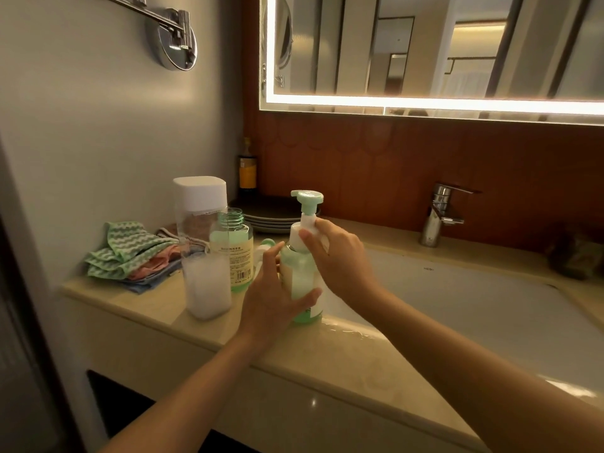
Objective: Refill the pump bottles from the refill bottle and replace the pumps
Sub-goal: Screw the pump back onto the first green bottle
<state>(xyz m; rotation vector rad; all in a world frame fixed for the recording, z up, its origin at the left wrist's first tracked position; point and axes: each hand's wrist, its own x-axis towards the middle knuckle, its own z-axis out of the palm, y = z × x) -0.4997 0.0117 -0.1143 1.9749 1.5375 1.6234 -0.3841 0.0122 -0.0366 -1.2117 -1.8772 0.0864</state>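
- Head view shows the pump bottle (302,279) standing upright on the desk (147,308) at its front edge, right by the rim of the sink (474,305), with green liquid showing in it.
- The left hand (271,299) wraps the bottle's body from nine o'clock, thumb across the front and fingers behind.
- The right hand (340,256) comes in from three o'clock and pinches the white collar of the pump (307,204), which sits on the neck with its nozzle pointing to nine o'clock.
- What matters for the coming move: the bottle's long axis is vertical and runs straight up between the hands, so I judge the collar is being turned about that axis, the right hand doing the turning while the left steadies.
- At ten o'clock from the held bottle stands an open bottle (233,253) with bare threads; the left hand is the nearer one to it.
- A loose pump (266,244) peeks out behind the left fingers.
- At nine o'clock stands the tall white-lidded refill bottle (204,250), roughly a third full.
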